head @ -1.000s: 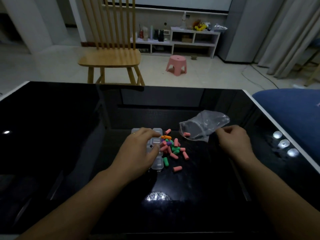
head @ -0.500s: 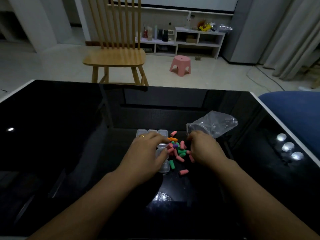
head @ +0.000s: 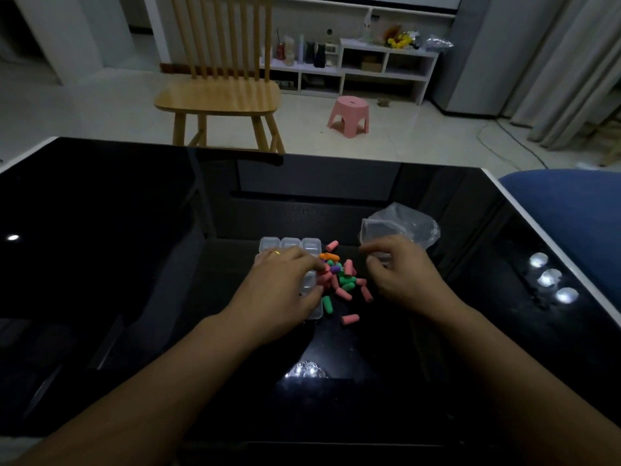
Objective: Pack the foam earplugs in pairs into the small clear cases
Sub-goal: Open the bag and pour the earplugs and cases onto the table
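Scene: a person sits at a glossy black desk (head: 134, 230) in a dim room, sorting coloured foam earplugs (head: 342, 280).
Earplugs: a loose heap of pink, green, orange and purple plugs lies between the two hands, with a few pink strays at the near and far edges.
Cases: a cluster of small clear cases (head: 290, 245) sits just left of the heap, touching it; three show at the far side, more lie partly under the left hand.
Left hand (head: 285, 290): lies over the cases, fingertips and thumb meeting at the heap's edge, apparently pinching a pink plug, though the light is too poor to be certain.
Right hand (head: 403, 280): hovers just right of the heap with fingers loosely curled; it holds nothing that can be seen.
Bag: a crumpled clear bag (head: 401, 228) lies just beyond the right hand.
Handling: the plugs look feather-light and squashy, likely to roll or scatter on the slick glass; a gentle fingertip pinch around the middle should suit them.
Cases, handling: thin, stiff plastic, likely to slide on the desk, so best steadied with one hand while the other loads.
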